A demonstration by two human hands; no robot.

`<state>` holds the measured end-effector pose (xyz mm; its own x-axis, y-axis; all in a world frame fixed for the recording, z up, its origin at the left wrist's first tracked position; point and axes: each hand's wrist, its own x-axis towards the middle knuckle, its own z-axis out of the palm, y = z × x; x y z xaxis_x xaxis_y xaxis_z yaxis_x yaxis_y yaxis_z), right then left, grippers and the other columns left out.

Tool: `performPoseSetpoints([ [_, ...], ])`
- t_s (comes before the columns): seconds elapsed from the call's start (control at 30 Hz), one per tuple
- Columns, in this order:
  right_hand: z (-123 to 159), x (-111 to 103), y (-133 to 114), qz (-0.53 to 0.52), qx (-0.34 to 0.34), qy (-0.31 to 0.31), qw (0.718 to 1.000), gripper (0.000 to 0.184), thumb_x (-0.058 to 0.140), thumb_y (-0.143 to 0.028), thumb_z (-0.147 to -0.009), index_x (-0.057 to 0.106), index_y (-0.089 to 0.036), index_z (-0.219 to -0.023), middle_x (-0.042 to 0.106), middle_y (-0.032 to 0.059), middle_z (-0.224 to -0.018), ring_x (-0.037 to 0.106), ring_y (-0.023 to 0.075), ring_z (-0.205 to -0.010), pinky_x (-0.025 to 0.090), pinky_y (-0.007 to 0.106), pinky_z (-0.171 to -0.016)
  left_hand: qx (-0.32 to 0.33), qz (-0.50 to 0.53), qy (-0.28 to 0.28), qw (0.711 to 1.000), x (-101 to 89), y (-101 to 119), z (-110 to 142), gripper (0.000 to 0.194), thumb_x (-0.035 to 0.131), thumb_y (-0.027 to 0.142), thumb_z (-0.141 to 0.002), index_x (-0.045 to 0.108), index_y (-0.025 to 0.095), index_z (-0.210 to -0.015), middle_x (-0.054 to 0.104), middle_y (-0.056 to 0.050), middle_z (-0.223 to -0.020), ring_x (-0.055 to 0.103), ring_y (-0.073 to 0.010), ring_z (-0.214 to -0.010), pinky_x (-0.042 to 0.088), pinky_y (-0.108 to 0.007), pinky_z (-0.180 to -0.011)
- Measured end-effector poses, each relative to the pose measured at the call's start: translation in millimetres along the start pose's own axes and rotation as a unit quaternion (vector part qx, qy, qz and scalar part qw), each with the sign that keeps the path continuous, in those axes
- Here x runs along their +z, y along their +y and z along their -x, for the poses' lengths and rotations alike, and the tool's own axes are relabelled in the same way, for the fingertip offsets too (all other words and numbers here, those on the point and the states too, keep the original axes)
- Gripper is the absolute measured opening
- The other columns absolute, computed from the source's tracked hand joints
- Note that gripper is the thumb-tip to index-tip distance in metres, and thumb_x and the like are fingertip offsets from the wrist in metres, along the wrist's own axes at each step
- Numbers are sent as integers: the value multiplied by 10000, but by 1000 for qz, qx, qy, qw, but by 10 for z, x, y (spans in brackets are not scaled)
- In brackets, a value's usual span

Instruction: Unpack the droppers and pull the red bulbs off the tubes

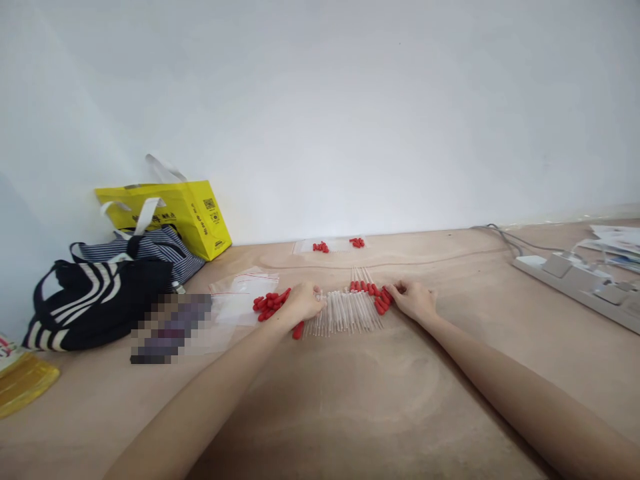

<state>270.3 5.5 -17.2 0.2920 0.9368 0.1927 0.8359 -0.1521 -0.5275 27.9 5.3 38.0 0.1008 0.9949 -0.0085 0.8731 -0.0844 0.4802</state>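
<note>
A row of thin clear glass tubes (347,313) lies side by side on the wooden table, between my two hands. My left hand (305,302) is at the row's left end, its fingers closed by the tube ends; what they hold is hidden. Just left of it sits a pile of red rubber bulbs (267,305), and one red bulb (298,331) lies below the wrist. My right hand (414,300) pinches at a red bulb (387,295) on the right. Beside it, several tubes with red bulbs fitted (364,287) point away from me, and loose bulbs (381,306) lie nearer.
Clear plastic bags (235,297) lie to the left. Against the wall, a flat bag with red bulbs (335,246) rests. A yellow bag (200,220), a striped black bag (100,300) and a blurred-out object (173,329) stand left. A power strip (580,287) with cables is right.
</note>
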Motion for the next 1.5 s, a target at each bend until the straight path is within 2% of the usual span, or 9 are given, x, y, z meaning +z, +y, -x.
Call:
performPoseSetpoints([
  [0.2,-2,0,-3,12,5,-1,1000,326,422,-447,-772,656,-236,-690,658,38,-742,568,230,-797,271,414,-806,44,-66,48,996,22,27,10,293,578,109,-594,614,121,-884,640,-37,-625,606,-186,-646,416,-254,-585],
  [0.4,-91,-75,-130,17,-16,9,1000,298,478,-473,-720,657,-235,-724,648,55,-826,540,245,-870,285,439,-817,105,-61,94,988,16,-36,159,267,514,201,-725,577,128,-973,638,-36,-717,590,-158,-674,426,-256,-622],
  [0.53,-193,-100,-298,56,-20,-53,997,280,531,-479,-661,663,-234,-690,637,82,-857,485,300,-977,278,477,-823,214,-54,207,953,71,-229,319,184,459,216,-782,590,165,-900,624,-28,-762,568,-156,-735,429,-284,-692],
  [0.73,-288,-30,-422,52,9,-130,990,288,553,-408,-654,602,-201,-461,566,53,-468,569,242,-677,331,435,-743,291,-74,294,907,133,-492,483,141,464,203,-785,601,180,-759,601,-20,-700,532,-160,-703,419,-300,-683],
  [0.97,-318,-171,-453,28,8,-127,991,306,479,-373,-729,584,-182,-514,558,38,-467,559,202,-577,349,331,-625,297,-61,308,902,113,-460,503,146,470,200,-785,608,183,-744,593,-18,-686,518,-161,-715,416,-297,-678],
  [1.13,-2,-297,-396,-18,-61,-95,993,282,376,-367,-820,586,-194,-747,628,11,-670,559,149,-660,334,279,-658,325,-65,318,888,154,-427,532,143,478,202,-785,618,184,-803,603,-31,-739,511,-169,-766,409,-311,-719],
  [1.2,228,-262,-358,-48,-151,-44,986,212,413,-335,-818,564,-197,-762,633,-1,-725,550,138,-696,311,292,-715,339,-80,330,877,193,-382,548,173,483,220,-784,613,185,-893,607,-48,-811,510,-182,-822,399,-325,-761],
  [1.33,658,-94,-343,-66,-367,80,924,149,449,-262,-825,530,-187,-724,619,-1,-713,519,146,-760,241,330,-790,383,-138,354,842,274,-240,598,271,497,266,-790,576,201,-1041,596,-79,-978,490,-210,-943,352,-354,-827],
  [1.5,842,29,-423,-76,-437,124,887,164,436,-225,-843,524,-176,-713,591,-9,-624,458,126,-660,231,319,-757,418,-200,403,789,322,-169,650,181,553,270,-778,611,297,-948,615,-4,-736,514,-149,-748,302,-344,-786],
])
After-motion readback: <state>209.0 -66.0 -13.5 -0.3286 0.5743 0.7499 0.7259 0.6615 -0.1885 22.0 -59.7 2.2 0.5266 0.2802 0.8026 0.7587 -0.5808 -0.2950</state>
